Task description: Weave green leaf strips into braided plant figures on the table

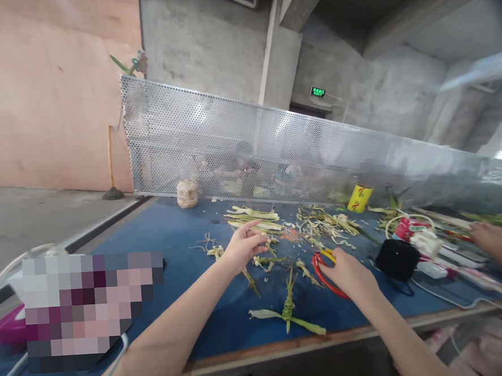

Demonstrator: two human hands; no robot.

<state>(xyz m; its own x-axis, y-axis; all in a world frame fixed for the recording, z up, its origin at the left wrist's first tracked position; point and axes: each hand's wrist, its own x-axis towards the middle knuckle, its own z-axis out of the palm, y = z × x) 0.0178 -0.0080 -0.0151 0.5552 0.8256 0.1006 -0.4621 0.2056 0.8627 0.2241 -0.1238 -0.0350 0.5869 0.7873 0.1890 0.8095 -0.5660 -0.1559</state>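
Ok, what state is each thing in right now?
Left hand: open, empty.
Right hand: closed on the scissors.
Scissors: held; blades open or shut, can't tell.
Knotted leaf piece: tied, ends loose.
Leaf scraps: scattered.
Yellow can: standing.
Exit sign: lit.

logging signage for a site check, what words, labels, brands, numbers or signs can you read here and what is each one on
"EXIT": green sign; characters above it too small to read surely.
Yellow can: red marking, too blurred.
Red packet: pale marks, too blurred.
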